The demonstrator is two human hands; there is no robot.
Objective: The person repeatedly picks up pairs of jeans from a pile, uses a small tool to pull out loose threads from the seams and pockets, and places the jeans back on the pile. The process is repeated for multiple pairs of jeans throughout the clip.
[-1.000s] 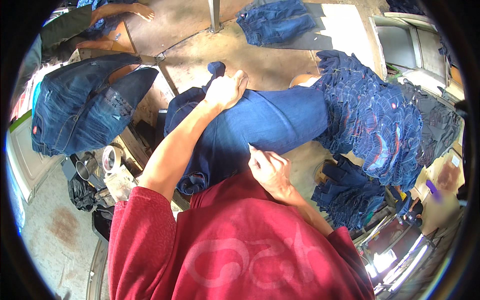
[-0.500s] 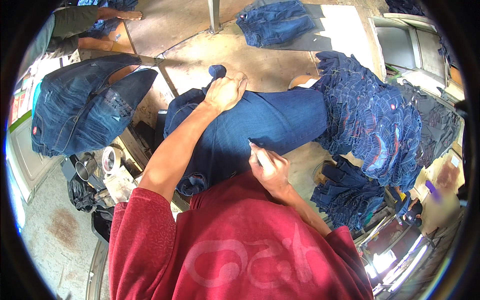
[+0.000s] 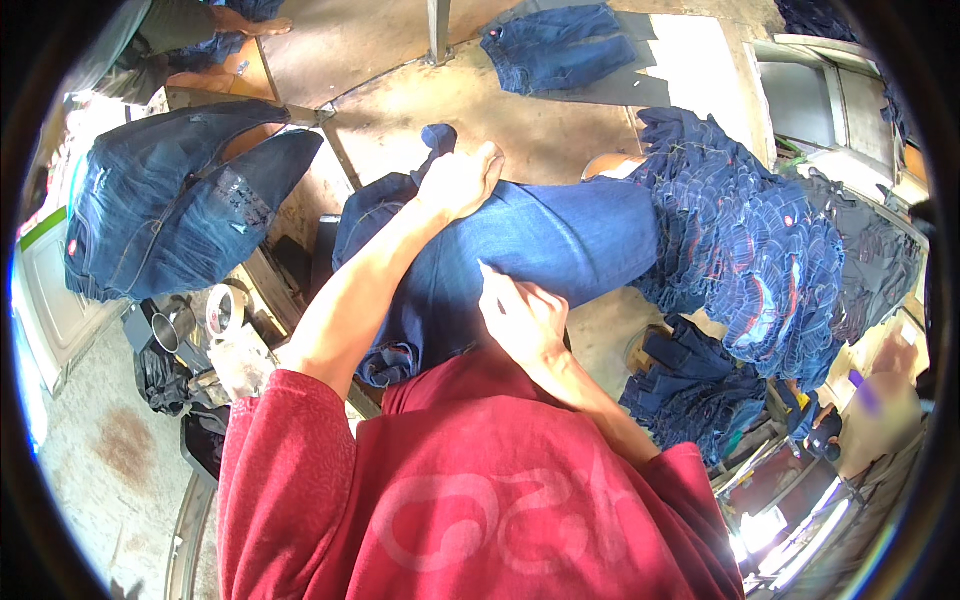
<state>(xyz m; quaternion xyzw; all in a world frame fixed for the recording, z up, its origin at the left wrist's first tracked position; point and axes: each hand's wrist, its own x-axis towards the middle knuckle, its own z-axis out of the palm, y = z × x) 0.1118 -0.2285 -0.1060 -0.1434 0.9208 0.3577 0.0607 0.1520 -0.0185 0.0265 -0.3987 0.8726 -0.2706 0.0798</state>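
Note:
A pair of blue jeans lies in front of me, one leg stretched to the right. My left hand is closed at the far edge of the denim, gripping the cloth. Nearer to me, my right hand is over the jeans, its fingers pinched. A small pale tip pokes out from those fingers against the fabric; its kind is too small to make out. Creases run across the leg beside both hands. Folds hide part of the waist end at the left.
A tall stack of folded jeans stands at the right, with dark garments below it. More jeans lie at the left, above a tape roll. Another pair lies at the back. A person's bare foot shows far left.
My right hand has moved a little left and away from me across the denim, with the small pale tip. My left hand keeps its hold; the whole view has shifted slightly.

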